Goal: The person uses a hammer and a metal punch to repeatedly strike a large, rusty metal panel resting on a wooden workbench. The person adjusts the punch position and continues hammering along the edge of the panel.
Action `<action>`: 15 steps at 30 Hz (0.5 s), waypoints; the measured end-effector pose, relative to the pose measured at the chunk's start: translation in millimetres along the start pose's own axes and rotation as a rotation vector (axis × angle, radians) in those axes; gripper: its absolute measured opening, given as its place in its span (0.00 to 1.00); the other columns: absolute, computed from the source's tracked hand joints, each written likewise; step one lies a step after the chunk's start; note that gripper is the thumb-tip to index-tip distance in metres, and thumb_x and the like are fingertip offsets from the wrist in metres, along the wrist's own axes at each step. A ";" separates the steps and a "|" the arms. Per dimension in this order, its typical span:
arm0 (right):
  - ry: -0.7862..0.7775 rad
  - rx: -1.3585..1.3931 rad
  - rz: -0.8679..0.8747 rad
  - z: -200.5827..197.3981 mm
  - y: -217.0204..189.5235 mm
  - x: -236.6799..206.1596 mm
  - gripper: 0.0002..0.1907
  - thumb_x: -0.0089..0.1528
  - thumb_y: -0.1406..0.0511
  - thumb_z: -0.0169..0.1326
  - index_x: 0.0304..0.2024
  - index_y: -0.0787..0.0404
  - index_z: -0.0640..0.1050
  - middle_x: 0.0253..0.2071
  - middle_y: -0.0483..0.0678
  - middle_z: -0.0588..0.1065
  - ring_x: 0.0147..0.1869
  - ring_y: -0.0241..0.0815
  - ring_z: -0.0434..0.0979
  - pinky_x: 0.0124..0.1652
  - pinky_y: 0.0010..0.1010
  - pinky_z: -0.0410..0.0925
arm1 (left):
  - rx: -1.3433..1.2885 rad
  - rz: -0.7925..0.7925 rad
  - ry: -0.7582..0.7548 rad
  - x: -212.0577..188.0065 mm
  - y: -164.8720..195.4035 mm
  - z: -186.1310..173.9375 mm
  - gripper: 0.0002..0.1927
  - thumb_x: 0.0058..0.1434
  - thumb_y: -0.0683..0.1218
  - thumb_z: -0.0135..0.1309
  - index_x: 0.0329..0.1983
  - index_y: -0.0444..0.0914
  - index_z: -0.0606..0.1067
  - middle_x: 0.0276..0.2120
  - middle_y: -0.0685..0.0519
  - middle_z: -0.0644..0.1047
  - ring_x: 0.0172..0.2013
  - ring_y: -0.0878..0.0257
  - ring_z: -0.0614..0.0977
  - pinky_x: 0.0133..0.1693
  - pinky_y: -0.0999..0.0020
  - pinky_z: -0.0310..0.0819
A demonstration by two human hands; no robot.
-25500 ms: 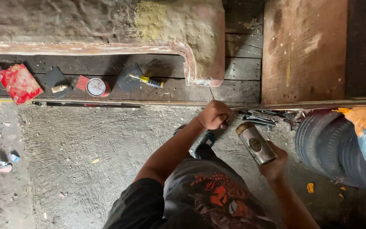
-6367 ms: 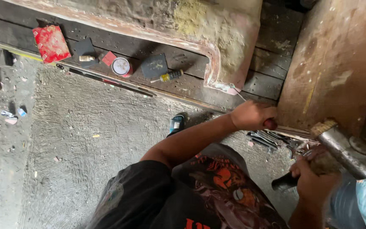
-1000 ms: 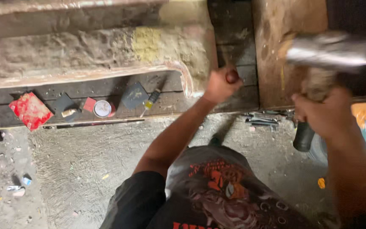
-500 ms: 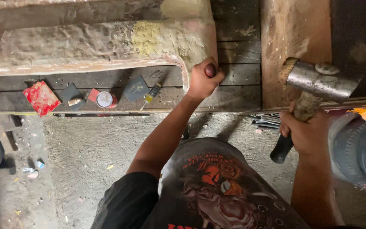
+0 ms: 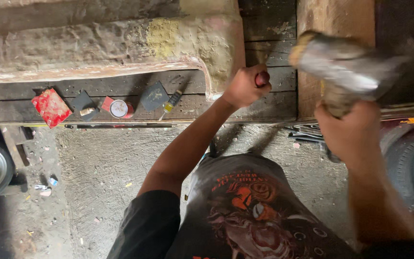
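My left hand (image 5: pixel 243 88) is closed tight around a tool with a dark red handle (image 5: pixel 261 78). I hold it against the rusty panel (image 5: pixel 188 43), near the rounded corner of that panel, above the dark wooden planks (image 5: pixel 264 103). What kind of tip the tool has I cannot tell, my fist hides it. My right hand (image 5: pixel 348 132) is wrapped fully around the handle of a heavy hammer (image 5: pixel 346 64). The hammer head is raised to the right of my left hand and it looks blurred.

Further left on the planks lie a red packet (image 5: pixel 50 107), a small round tin (image 5: pixel 119 109) and a yellow-handled screwdriver (image 5: pixel 169 103). They are well apart from my hands.

I judge the main danger is my left knuckles: the hammer head is large and the red handle end is small, so a swing a little off line could hit my fingers. A glancing blow could also push the tool sideways off the panel.
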State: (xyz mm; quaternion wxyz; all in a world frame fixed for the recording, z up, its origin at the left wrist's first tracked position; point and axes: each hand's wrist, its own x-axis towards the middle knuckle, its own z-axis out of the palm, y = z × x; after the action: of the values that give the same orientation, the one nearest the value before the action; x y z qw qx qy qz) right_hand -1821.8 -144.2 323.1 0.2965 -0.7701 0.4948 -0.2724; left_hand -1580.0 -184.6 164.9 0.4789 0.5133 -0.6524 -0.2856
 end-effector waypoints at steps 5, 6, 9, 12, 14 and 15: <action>-0.247 -0.224 0.155 -8.7 5.5 25.5 0.12 0.59 0.69 0.60 0.44 0.64 0.78 0.31 0.52 0.78 0.32 0.45 0.78 0.34 0.41 0.73 | -0.017 -0.079 -0.069 7.5 -11.7 2.5 0.11 0.54 0.41 0.61 0.39 0.35 0.74 0.28 0.47 0.81 0.26 0.58 0.83 0.32 0.64 0.82; -0.201 -0.192 0.189 -9.8 7.0 28.0 0.10 0.60 0.68 0.60 0.43 0.65 0.78 0.32 0.52 0.78 0.32 0.45 0.79 0.34 0.41 0.74 | 0.042 -0.039 -0.048 12.9 -16.5 0.9 0.08 0.54 0.40 0.61 0.35 0.34 0.75 0.26 0.46 0.81 0.25 0.57 0.83 0.33 0.63 0.81; -0.135 -0.173 0.217 -3.2 8.0 30.9 0.09 0.61 0.68 0.61 0.42 0.65 0.77 0.33 0.52 0.77 0.33 0.44 0.78 0.36 0.40 0.74 | -0.106 0.054 -0.095 13.9 -22.9 12.1 0.07 0.54 0.39 0.60 0.36 0.38 0.76 0.29 0.50 0.81 0.28 0.60 0.83 0.36 0.65 0.79; -0.201 -0.172 0.108 -0.5 5.7 33.5 0.10 0.59 0.70 0.60 0.43 0.64 0.77 0.33 0.50 0.77 0.34 0.42 0.78 0.35 0.38 0.74 | -0.068 -0.114 -0.223 12.7 -27.1 18.3 0.13 0.62 0.41 0.59 0.25 0.33 0.70 0.24 0.48 0.78 0.23 0.58 0.79 0.35 0.64 0.78; -0.236 -0.174 0.195 -2.1 4.9 34.5 0.08 0.60 0.69 0.60 0.41 0.64 0.77 0.31 0.51 0.76 0.32 0.44 0.78 0.33 0.40 0.74 | -0.074 -0.054 -0.128 9.2 -27.3 18.3 0.12 0.56 0.40 0.63 0.27 0.32 0.70 0.24 0.44 0.74 0.25 0.56 0.75 0.34 0.62 0.76; -0.221 -0.176 0.318 -3.7 4.7 34.3 0.06 0.63 0.68 0.59 0.39 0.65 0.76 0.30 0.53 0.76 0.30 0.46 0.77 0.31 0.41 0.74 | -0.064 -0.014 -0.072 8.5 -27.2 16.2 0.13 0.54 0.40 0.65 0.28 0.31 0.70 0.24 0.42 0.73 0.26 0.55 0.73 0.33 0.61 0.75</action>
State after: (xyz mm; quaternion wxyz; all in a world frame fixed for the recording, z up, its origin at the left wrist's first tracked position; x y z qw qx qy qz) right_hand -1814.9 -178.2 326.5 0.3199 -0.7304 0.5964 -0.0918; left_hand -1584.2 -202.9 138.1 0.4694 0.4918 -0.6560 -0.3279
